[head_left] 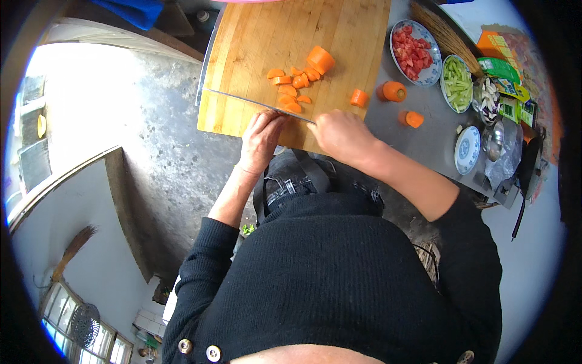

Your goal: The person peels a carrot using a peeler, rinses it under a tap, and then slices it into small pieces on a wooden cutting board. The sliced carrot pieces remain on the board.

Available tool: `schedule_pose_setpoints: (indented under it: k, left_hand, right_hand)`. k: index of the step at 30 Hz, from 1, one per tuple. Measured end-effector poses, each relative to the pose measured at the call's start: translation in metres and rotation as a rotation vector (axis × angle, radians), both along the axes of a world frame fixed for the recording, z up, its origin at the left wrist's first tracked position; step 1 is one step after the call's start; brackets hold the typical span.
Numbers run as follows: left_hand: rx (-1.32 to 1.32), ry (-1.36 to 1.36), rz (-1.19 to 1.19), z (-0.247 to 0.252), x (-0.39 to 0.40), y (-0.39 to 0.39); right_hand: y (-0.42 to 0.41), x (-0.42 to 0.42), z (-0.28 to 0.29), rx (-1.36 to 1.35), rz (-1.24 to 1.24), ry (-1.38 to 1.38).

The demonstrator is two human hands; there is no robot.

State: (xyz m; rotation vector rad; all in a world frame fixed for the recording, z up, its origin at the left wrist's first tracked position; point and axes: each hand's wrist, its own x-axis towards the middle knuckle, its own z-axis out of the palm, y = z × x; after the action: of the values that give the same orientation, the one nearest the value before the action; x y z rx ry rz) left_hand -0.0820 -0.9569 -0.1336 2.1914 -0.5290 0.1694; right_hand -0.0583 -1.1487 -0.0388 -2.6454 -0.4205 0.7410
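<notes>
A wooden cutting board [254,45] lies before me, its near edge close to my body. My right hand [343,136] is closed around the handle of a kitchen knife [254,101], whose blade points left across the board. Against the blade, my left hand [263,136] has its fingertips bunched over something mostly hidden, perhaps a piece of carrot. Beyond the blade lie several carrot slices [287,91] and a thick carrot chunk [321,59]. Another carrot chunk [359,98] sits at the board's right edge.
Right of the board, two carrot pieces [394,91] [414,119] rest on the grey counter [423,150]. Farther right stand a bowl of diced red food [434,75], a plate of green strips [447,98], an empty patterned dish [467,150] and metal bowls. A straw whisk [445,36] lies behind.
</notes>
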Motion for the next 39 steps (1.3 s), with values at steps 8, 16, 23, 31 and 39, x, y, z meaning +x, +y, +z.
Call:
schedule_pose_setpoints:
  k: [8, 16, 23, 31, 39]
  left_hand:
    - [0.043, -0.109, -0.037, -0.006, 0.002, 0.006]
    - [0.039, -0.109, -0.059, -0.002, 0.002, 0.006]
    - [0.013, -0.088, -0.027, -0.007, 0.02, -0.003]
    - [-1.766, 1.142, -0.019, 0.055, 0.066, -0.032]
    - [-1.862, 1.303, -0.1, 0.024, 0.054, -0.028]
  right_hand:
    - [-0.008, 0.009, 0.002, 0.096, -0.082, -0.022]
    - [0.002, -0.001, 0.01, -0.031, -0.118, 0.112]
    - [-0.007, 0.006, -0.01, 0.178, -0.273, -0.054]
    - [-0.03, -0.002, 0.023, 0.869, -0.829, 0.56]
    - [-0.043, -0.021, 0.012, 0.97, -0.961, 0.478]
